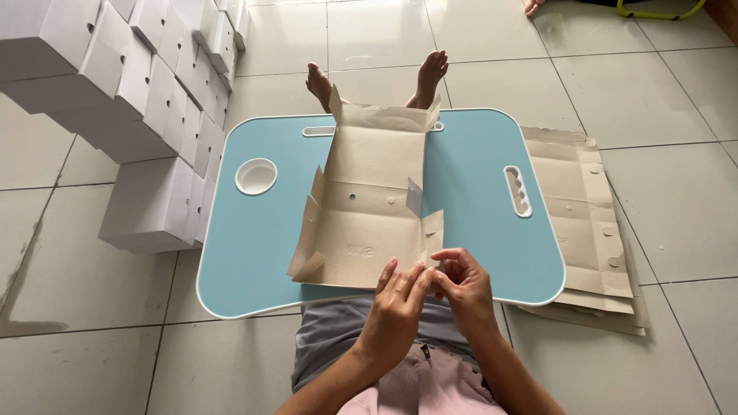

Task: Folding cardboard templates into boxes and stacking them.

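Both hands meet at the near right corner of the flat cardboard box blank (369,207), which lies on the blue lap table (484,200). The left hand (398,307) has its fingers nearly closed, pinching the small corner flap (432,234); the right hand (461,288) curls around the same flap from the other side. The thin flap could crease wrongly or tear if they pull unevenly. The blank could also slide away from the hands, because nothing presses it down.

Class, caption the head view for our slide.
Both hands pinch a flat cardboard box blank's corner on a blue lap table.
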